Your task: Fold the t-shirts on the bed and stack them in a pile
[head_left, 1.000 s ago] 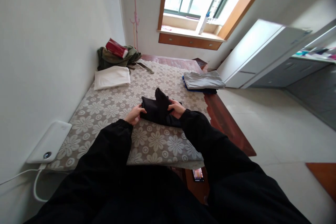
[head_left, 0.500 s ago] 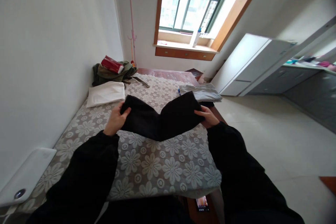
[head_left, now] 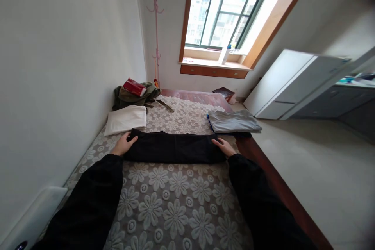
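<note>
A folded black garment (head_left: 175, 148) stretches in a flat strip across the flower-patterned tablecloth (head_left: 175, 191). Its exact kind does not show. My left hand (head_left: 124, 144) pinches the left end, thumb on top and the other fingers mostly hidden. At the opposite end, my right hand (head_left: 223, 147) grips the cloth in the same way. Just beyond my left hand lies a folded white cloth (head_left: 126, 120). Farther right, past my right hand, folded grey clothing (head_left: 234, 121) rests on a dark piece near the table's edge.
An olive bag (head_left: 121, 97) with a red packet (head_left: 134, 86) on it stands at the back left against the wall. A white device (head_left: 38, 213) lies at the near left. Dark red wood (head_left: 272, 179) edges the right side. Behind are a pink coat stand (head_left: 156, 31) and a white fridge (head_left: 278, 82).
The black garment was raised and sagging in a V between my hands; now it lies flat and straight on the tablecloth. Both hands have lowered with it, and the view has shifted.
</note>
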Motion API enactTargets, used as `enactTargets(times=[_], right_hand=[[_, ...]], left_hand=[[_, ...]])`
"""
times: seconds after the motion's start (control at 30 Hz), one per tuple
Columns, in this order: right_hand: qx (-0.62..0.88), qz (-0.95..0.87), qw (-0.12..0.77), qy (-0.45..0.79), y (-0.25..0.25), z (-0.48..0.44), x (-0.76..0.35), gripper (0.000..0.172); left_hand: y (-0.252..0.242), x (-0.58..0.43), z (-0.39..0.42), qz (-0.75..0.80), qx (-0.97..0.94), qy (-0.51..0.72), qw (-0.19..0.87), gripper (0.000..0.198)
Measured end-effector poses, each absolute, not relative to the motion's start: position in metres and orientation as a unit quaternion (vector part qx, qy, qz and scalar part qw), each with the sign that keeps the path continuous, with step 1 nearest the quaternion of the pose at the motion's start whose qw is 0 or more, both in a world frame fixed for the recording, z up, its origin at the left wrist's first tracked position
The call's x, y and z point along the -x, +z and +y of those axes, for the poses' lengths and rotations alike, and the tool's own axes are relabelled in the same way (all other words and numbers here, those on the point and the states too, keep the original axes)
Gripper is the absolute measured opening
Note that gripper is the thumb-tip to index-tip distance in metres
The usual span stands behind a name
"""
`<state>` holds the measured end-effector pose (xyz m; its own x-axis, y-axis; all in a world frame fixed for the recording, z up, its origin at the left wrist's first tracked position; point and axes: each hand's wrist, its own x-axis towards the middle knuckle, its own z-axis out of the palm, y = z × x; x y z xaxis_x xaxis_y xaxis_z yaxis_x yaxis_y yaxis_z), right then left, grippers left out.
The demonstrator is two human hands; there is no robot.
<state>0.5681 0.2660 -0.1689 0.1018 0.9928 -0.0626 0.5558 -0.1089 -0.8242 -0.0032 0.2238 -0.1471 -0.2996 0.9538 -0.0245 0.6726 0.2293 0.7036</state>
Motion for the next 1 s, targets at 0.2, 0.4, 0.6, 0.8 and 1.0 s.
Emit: enactTargets(times=[0.2, 0.4, 0.6, 0.8, 1.0], right_hand=[[0.678, -0.625, 0.290, 0.255, -0.180, 0.262, -0.565, 0.038], [0.646, -0.722, 0.214, 0.120, -0.180, 0.268, -0.569, 0.089], [0.655, -0.751, 0.052, 0.060, -0.163, 0.286, -0.565, 0.048], [0.689, -0.719, 0.065, 0.058, -0.167, 0.285, -0.563, 0.047], [0.679, -0.712, 0.169, 0.067, -0.168, 0.287, -0.562, 0.029]], left_hand=[[-0.143, -0.001, 0.222, 0.772, -0.560, 0.249, 0.167, 0.042], [-0.135, -0.003, 0.221, 0.762, -0.597, 0.222, 0.118, 0.043], [-0.121, 0.004, 0.228, 0.741, -0.624, 0.224, 0.108, 0.021], [-0.122, 0.009, 0.220, 0.725, -0.629, 0.262, 0.095, 0.021], [-0.123, 0.009, 0.216, 0.704, -0.622, 0.324, 0.110, 0.026]])
